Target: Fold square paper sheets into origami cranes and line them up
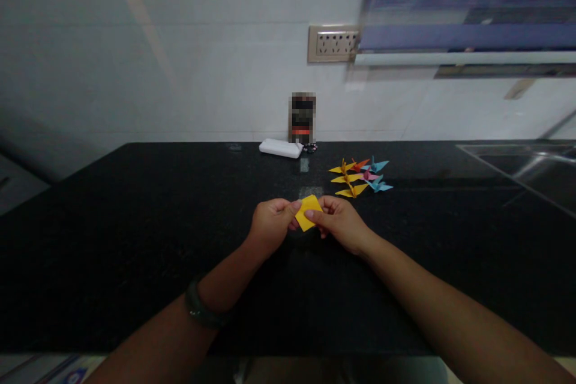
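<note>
A small folded square of yellow paper (308, 206) is held between both hands above the black countertop. My left hand (273, 222) pinches its left corner between thumb and fingers. My right hand (341, 222) grips the right side, its thumb lying flat across the front of the paper. Fingers behind the paper are partly hidden. Just beyond my right hand stand several folded paper cranes: yellow ones (353, 191), blue ones (380, 185), a pink one (368, 174) and an orange one (360, 165).
The black countertop (135, 240) runs to a tiled wall. Against the wall a phone-like blurred object (302, 117) leans behind a white power-bank-like block (281, 147). A metal sink (531, 171) lies at the right. A socket panel (333, 44) is on the wall.
</note>
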A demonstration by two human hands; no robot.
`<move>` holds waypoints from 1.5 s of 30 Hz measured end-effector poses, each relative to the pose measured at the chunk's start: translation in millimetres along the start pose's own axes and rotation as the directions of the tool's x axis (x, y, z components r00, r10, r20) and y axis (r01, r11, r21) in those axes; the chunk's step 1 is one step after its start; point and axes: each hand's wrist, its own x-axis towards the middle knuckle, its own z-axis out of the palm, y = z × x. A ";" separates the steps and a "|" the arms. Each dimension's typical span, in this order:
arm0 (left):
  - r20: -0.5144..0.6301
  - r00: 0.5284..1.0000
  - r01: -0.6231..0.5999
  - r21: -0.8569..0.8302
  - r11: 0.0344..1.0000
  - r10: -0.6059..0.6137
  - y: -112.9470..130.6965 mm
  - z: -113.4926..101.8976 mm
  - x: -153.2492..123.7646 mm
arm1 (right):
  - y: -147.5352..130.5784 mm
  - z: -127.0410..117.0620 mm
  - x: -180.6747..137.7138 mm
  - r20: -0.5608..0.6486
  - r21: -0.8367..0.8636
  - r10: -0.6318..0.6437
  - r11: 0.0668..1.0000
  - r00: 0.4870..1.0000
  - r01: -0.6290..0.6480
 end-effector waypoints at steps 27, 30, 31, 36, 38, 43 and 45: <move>0.305 0.952 -0.078 0.128 0.989 0.036 -13.3 -2.0 5.4 | -2.0 -6.4 2.2 -0.013 -0.095 -0.031 0.995 0.999 0.029; 0.297 0.953 -0.105 0.151 0.983 0.056 -12.8 -2.8 4.8 | -1.6 -5.8 2.7 -0.046 -0.015 -0.023 1.000 0.999 0.022; 0.276 0.959 -0.108 0.162 0.981 0.060 -12.5 -2.8 4.3 | -1.4 -4.7 2.3 -0.037 0.007 -0.017 1.000 0.999 0.017; 0.196 0.978 -0.118 0.204 0.972 0.077 -10.2 -2.5 2.3 | 0.3 1.1 -0.3 0.050 -0.021 0.023 1.000 0.998 -0.022; 0.168 0.982 -0.124 0.225 0.966 0.087 -8.9 -2.9 1.9 | -0.2 1.5 -0.1 0.036 -0.027 0.027 0.999 0.999 -0.026; 0.076 0.994 -0.086 0.191 0.978 0.073 -4.9 -4.6 1.8 | -1.5 -0.7 2.4 -0.079 0.029 -0.016 0.999 0.997 0.018; 0.112 0.993 -0.055 0.138 0.989 0.039 -3.2 -4.3 1.8 | -0.7 -1.5 3.7 -0.140 0.069 -0.042 0.996 0.989 0.052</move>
